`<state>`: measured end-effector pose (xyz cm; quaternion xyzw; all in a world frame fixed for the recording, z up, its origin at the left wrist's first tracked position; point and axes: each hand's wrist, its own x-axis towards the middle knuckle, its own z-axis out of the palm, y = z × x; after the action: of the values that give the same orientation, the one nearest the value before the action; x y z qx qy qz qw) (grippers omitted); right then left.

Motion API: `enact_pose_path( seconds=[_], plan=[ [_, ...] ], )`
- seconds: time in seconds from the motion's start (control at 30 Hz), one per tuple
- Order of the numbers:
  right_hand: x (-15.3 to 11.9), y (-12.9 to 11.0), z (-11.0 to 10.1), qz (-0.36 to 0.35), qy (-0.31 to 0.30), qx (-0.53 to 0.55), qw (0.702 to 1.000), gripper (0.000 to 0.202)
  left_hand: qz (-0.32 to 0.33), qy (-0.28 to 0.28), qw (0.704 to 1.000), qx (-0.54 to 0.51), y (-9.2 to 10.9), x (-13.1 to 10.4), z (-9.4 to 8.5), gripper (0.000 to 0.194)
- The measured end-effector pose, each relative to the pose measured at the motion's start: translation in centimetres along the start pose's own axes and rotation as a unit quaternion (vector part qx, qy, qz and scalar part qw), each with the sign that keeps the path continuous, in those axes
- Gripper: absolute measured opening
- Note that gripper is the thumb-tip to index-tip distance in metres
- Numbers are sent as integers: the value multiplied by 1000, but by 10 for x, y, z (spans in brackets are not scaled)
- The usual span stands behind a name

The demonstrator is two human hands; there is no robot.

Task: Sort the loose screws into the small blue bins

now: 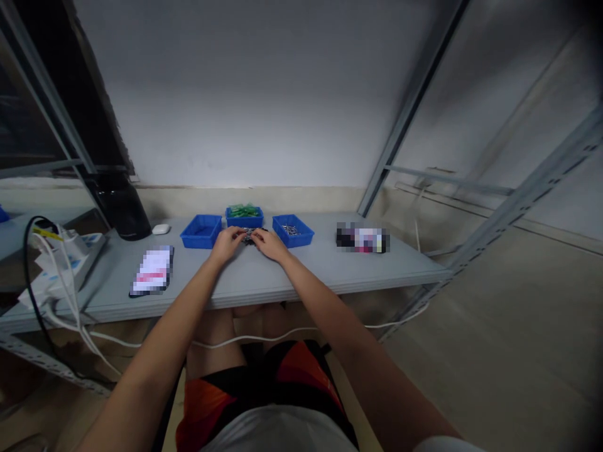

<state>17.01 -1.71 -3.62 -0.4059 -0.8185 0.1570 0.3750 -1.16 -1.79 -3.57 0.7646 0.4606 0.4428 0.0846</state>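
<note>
While both hands [249, 242] meet on small dark part [248, 235]: three blue bins [201, 232].

Small dark part [249, 236], flecked with pale bits, flat on grey table [264, 276] near its far edge. Pinched between left hand [228, 242] and right hand [268, 243], fingertips of both touching it from either side. Mostly hidden by fingers; shape and make not readable. Lies just in front of middle blue bin [244, 218] with green contents, between left blue bin [201, 231] and right blue bin [293, 230] holding small metal bits.
</note>
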Motion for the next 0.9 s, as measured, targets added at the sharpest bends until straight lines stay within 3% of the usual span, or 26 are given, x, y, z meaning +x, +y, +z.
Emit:
enact_pose_path(
  seconds=[0.63,0.9],
  plan=[
    [1,3,4,-48,-20,25,998,21,-2,4,1000,-11,-1,1,0,22],
    [2,3,3,-31,-16,14,999,21,-8,-3,999,-39,10,-2,-2,21]
  ],
)
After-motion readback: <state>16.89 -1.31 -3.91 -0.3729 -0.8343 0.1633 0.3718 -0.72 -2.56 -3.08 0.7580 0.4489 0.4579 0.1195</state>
